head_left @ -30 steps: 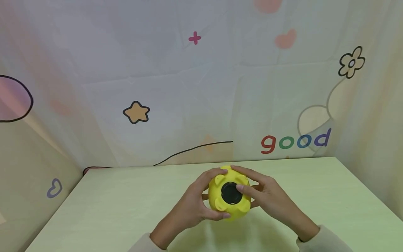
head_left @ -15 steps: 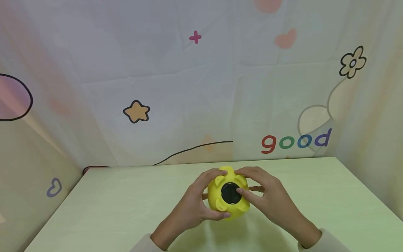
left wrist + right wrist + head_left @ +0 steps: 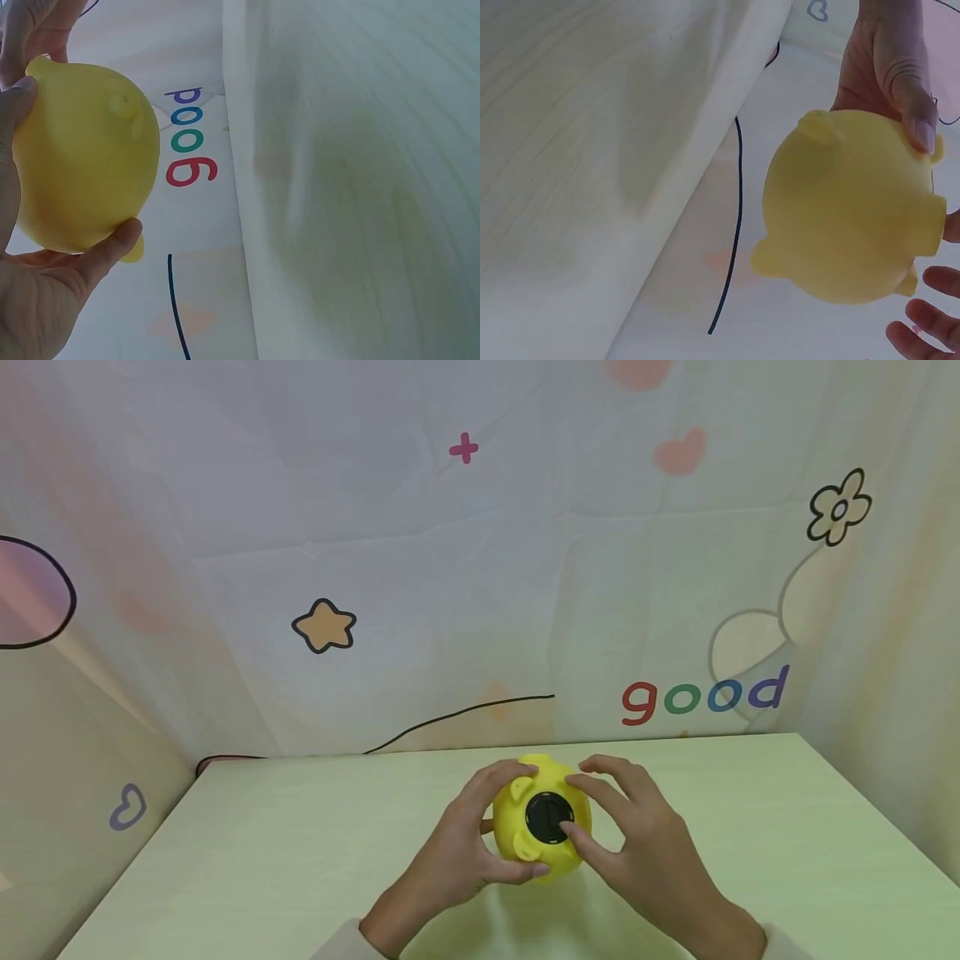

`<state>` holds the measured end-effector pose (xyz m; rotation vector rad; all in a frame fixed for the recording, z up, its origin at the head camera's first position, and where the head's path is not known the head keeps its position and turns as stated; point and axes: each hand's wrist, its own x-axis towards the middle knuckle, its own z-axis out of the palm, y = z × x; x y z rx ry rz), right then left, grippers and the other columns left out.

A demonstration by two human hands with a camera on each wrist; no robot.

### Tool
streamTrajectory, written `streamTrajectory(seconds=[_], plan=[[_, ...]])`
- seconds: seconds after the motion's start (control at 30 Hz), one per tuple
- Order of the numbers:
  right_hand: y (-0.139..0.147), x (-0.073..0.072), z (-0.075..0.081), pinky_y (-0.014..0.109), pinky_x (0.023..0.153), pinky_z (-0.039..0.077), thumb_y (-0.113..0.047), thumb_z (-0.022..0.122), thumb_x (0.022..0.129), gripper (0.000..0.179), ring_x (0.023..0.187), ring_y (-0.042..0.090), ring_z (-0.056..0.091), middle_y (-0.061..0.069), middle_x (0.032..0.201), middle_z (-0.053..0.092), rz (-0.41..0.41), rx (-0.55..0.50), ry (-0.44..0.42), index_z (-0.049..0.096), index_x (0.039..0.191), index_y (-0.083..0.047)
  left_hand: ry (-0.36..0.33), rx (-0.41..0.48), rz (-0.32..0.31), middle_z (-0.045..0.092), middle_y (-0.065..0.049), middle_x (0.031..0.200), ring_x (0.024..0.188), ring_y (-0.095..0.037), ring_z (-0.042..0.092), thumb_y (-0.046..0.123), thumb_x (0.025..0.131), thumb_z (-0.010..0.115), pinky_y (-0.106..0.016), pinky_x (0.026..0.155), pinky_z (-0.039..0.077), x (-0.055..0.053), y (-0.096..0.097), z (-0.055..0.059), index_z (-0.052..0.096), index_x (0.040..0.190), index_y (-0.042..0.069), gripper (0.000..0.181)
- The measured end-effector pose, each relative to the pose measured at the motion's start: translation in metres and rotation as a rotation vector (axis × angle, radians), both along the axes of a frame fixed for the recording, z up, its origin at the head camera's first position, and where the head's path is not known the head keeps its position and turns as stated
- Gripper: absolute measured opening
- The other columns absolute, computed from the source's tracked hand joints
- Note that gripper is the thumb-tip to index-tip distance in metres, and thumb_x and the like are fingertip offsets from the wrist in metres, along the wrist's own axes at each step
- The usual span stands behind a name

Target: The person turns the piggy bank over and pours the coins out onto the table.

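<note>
A yellow piggy bank (image 3: 510, 822) is held up over the table, its underside with stubby feet facing the head camera. A round black plug (image 3: 546, 817) sits in that underside. My left hand (image 3: 465, 835) grips the bank from the left, thumb below and fingers above. My right hand (image 3: 645, 835) is at the right side, its thumb tip at the plug's lower right edge. Its other fingers are spread; in the right wrist view the fingers (image 3: 934, 322) stand apart from the bank. The snout (image 3: 928, 225) shows in that view.
A pale green table (image 3: 300, 843) lies beneath the hands. Behind it hangs a light cloth backdrop (image 3: 450, 610) with printed shapes and the word "good", and more cloth hangs at both sides.
The right hand has drawn back a little to the right, and its fingers have lifted and spread. Its thumb has slid down along the plug. The left hand keeps its grip.
</note>
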<state>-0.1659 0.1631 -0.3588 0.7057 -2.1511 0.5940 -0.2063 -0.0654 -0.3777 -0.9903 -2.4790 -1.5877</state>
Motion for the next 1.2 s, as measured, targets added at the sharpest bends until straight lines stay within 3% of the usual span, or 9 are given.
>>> streamTrajectory(seconds=[0.2,0.37,0.43,0.5,0.57,0.7,0.97,1.03,1.2], plan=[[-0.005,0.000,-0.003,0.027,0.085,0.056,-0.031,0.075,0.096,0.030,0.109,0.023,0.059,0.006,0.118,0.066,0.046,0.007,0.120,0.074,0.115,-0.008,0.018,0.008,0.024,0.042,0.005,0.159,0.141,-0.021,0.049,0.016,0.073,0.097,-0.048,0.098,0.060,0.000,0.001,-0.001,0.048,0.148,0.040,0.093],[-0.011,0.000,-0.005,0.026,0.080,0.054,-0.047,0.054,0.107,0.046,0.100,0.020,0.057,0.005,0.112,0.067,0.063,-0.001,0.143,0.075,0.110,-0.006,0.031,0.012,0.040,0.041,0.003,0.160,0.143,-0.024,0.048,0.016,0.073,0.097,-0.051,0.099,0.060,0.002,0.002,-0.002,0.048,0.148,0.040,0.093],[-0.013,0.001,-0.006,0.028,0.076,0.056,-0.047,0.054,0.107,0.047,0.097,0.019,0.057,0.005,0.110,0.068,0.064,0.002,0.136,0.076,0.109,-0.006,0.038,0.011,0.046,0.040,0.001,0.161,0.143,-0.024,0.048,0.016,0.073,0.097,-0.052,0.099,0.060,0.003,0.003,-0.002,0.048,0.148,0.040,0.093],[-0.014,0.003,-0.006,0.031,0.073,0.058,-0.039,0.067,0.103,0.034,0.096,0.018,0.057,0.005,0.109,0.067,0.054,0.012,0.125,0.076,0.108,-0.006,0.047,0.011,0.052,0.039,0.000,0.161,0.144,-0.025,0.047,0.015,0.073,0.097,-0.052,0.100,0.059,0.004,0.003,-0.002,0.049,0.149,0.040,0.093],[-0.016,0.003,-0.007,0.033,0.073,0.060,-0.026,0.081,0.091,0.027,0.095,0.018,0.057,0.005,0.108,0.067,0.045,0.019,0.118,0.077,0.107,-0.006,0.056,0.010,0.059,0.039,0.000,0.161,0.144,-0.025,0.047,0.014,0.073,0.097,-0.051,0.100,0.059,0.006,0.004,-0.001,0.049,0.148,0.040,0.093],[-0.019,0.004,-0.007,0.032,0.074,0.061,-0.011,0.091,0.070,0.037,0.094,0.018,0.059,0.006,0.106,0.067,0.019,0.023,0.122,0.077,0.104,-0.004,0.080,0.009,0.071,0.039,-0.002,0.161,0.144,-0.024,0.047,0.012,0.072,0.097,-0.045,0.100,0.059,0.007,0.005,0.000,0.050,0.148,0.038,0.093],[-0.024,0.003,-0.009,0.029,0.074,0.060,-0.008,0.090,0.072,0.026,0.092,0.018,0.060,0.007,0.099,0.065,-0.017,0.010,0.142,0.077,0.093,-0.001,0.098,0.001,0.072,0.038,-0.004,0.162,0.143,-0.025,0.048,0.012,0.072,0.097,-0.042,0.100,0.059,0.009,0.005,-0.001,0.050,0.148,0.037,0.094],[-0.026,0.004,-0.008,0.030,0.073,0.062,-0.005,0.093,0.067,0.029,0.091,0.017,0.061,0.007,0.098,0.064,-0.040,0.009,0.135,0.077,0.091,-0.001,0.100,-0.002,0.071,0.037,-0.005,0.162,0.142,-0.025,0.049,0.013,0.072,0.097,-0.042,0.100,0.058,0.010,0.005,-0.001,0.050,0.148,0.037,0.093],[-0.029,0.005,-0.011,0.027,0.070,0.062,-0.002,0.092,0.067,0.027,0.086,0.016,0.061,0.007,0.095,0.063,-0.052,-0.014,0.133,0.076,0.088,0.000,0.102,-0.006,0.055,0.037,-0.007,0.162,0.141,-0.026,0.050,0.011,0.072,0.097,-0.038,0.103,0.058,0.011,0.006,0.000,0.051,0.148,0.034,0.092]])
